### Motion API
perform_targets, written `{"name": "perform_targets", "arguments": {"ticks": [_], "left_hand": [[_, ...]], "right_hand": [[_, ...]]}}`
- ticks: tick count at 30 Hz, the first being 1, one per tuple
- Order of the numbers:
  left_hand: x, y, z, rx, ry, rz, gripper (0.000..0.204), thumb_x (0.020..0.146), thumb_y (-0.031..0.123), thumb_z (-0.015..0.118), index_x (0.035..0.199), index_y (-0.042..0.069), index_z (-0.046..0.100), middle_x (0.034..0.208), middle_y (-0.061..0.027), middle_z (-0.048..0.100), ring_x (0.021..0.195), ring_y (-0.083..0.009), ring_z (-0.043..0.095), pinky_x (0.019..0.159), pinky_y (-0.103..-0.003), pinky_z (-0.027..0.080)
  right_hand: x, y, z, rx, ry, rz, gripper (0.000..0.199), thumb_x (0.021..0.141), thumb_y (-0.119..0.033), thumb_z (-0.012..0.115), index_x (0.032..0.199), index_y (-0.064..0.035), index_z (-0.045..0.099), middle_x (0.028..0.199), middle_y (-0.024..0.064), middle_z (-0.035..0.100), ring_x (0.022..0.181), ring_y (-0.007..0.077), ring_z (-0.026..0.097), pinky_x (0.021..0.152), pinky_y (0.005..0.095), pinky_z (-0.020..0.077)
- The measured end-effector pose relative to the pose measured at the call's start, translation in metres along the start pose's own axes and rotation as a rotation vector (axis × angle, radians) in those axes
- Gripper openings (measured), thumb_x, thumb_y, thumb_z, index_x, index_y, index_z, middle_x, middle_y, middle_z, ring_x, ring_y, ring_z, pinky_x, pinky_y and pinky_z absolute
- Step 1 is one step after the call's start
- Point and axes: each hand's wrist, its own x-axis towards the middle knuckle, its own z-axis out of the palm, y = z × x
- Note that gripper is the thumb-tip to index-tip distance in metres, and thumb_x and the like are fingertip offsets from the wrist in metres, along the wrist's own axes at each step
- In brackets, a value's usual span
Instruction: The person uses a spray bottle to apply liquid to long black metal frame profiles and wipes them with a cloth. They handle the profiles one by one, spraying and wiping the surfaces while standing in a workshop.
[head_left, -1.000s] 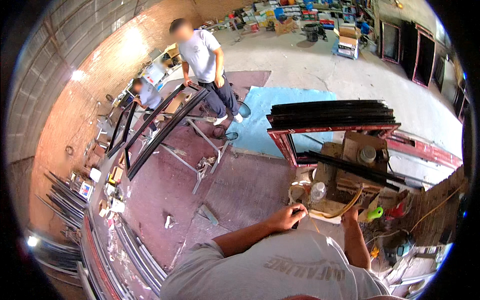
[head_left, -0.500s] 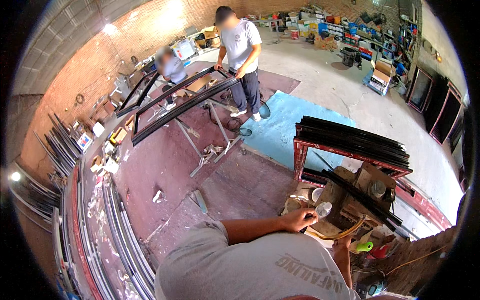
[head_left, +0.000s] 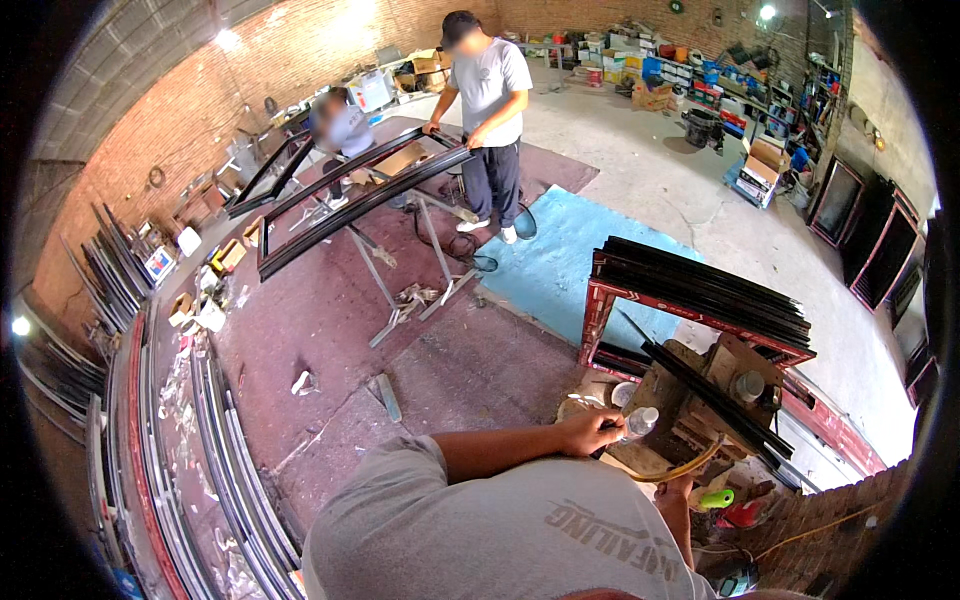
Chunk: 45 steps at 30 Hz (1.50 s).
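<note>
My left hand (head_left: 592,433) is closed in front of my chest, above the near end of a cluttered wooden bench. From its fingers a clear plastic bottle (head_left: 640,423) points up and to the right. Below the hand, a yellow-brown curved strip (head_left: 690,466) arcs to the right. My right hand (head_left: 676,487) is low beside this strip, largely covered by my body, and its fingers cannot be made out. A bright green object (head_left: 716,499) lies just right of it. Past the bottle, a white cup (head_left: 624,394) and a clear jar (head_left: 749,385) sit on the bench.
Black bars (head_left: 720,398) cross the bench. Behind it stand stacked dark red and black frames (head_left: 700,300), beside a blue mat (head_left: 560,245). Across the room a person (head_left: 488,95) holds a large black frame (head_left: 365,205) on metal trestles; another person crouches behind. Long profiles (head_left: 225,450) lie at left.
The view has shifted slightly. The clear bottle has tilted, so more of its side shows. Across the room, the standing person still holds the black frame.
</note>
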Motion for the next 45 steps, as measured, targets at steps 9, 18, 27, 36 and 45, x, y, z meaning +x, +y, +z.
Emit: {"name": "perform_targets", "arguments": {"ticks": [9, 18, 27, 36, 45], "left_hand": [[-0.022, -0.002, 0.016, -0.111, 0.04, -0.099, 0.017, 0.102, 0.02, 0.059, 0.103, 0.003, 0.064, 0.086, -0.0034, 0.062, 0.081, -0.0114, 0.056, 0.075, -0.031, 0.048], [-0.064, -0.048, 0.032, -0.145, 0.112, -0.057, 0.02, 0.102, 0.021, 0.059, 0.106, 0.002, 0.065, 0.093, -0.0048, 0.066, 0.088, -0.0125, 0.06, 0.082, -0.032, 0.049], [-0.093, -0.001, 0.031, -0.099, 0.076, -0.245, 0.019, 0.103, 0.02, 0.057, 0.108, 0.003, 0.065, 0.088, -0.0004, 0.062, 0.083, -0.0104, 0.058, 0.078, -0.03, 0.048], [-0.099, 0.013, 0.034, -0.08, 0.074, -0.258, 0.023, 0.103, 0.025, 0.057, 0.11, 0.005, 0.066, 0.087, -0.0005, 0.061, 0.085, -0.0107, 0.057, 0.08, -0.03, 0.047], [-0.095, 0.008, 0.038, -0.046, 0.053, -0.257, 0.023, 0.103, 0.024, 0.057, 0.11, 0.004, 0.065, 0.091, -0.0011, 0.063, 0.086, -0.0117, 0.058, 0.081, -0.031, 0.048]], "right_hand": [[-0.029, -0.003, 0.023, 0.003, 0.143, -0.084, 0.027, 0.095, -0.037, 0.056, 0.074, -0.0224, 0.048, 0.055, -0.0023, 0.042, 0.041, 0.0159, 0.038, 0.039, 0.0317, 0.027], [-0.017, -0.001, 0.026, -0.219, 0.069, -0.157, 0.038, 0.1, -0.041, 0.047, 0.073, -0.0161, 0.053, 0.054, 0.0042, 0.049, 0.041, 0.0194, 0.047, 0.039, 0.0357, 0.0316], [-0.049, -0.011, 0.045, -0.128, 0.201, -0.17, 0.027, 0.1, -0.031, 0.053, 0.079, -0.0157, 0.056, 0.06, 0.0031, 0.053, 0.045, 0.0177, 0.051, 0.039, 0.0336, 0.0329], [-0.052, -0.016, 0.043, -0.165, 0.197, -0.207, 0.028, 0.097, -0.032, 0.058, 0.076, -0.014, 0.059, 0.058, 0.0034, 0.054, 0.04, 0.0178, 0.048, 0.036, 0.0318, 0.0302], [-0.065, -0.029, 0.049, -0.178, 0.159, -0.118, 0.029, 0.1, -0.03, 0.052, 0.076, -0.014, 0.057, 0.061, 0.003, 0.054, 0.045, 0.0183, 0.05, 0.039, 0.0344, 0.0329]]}}
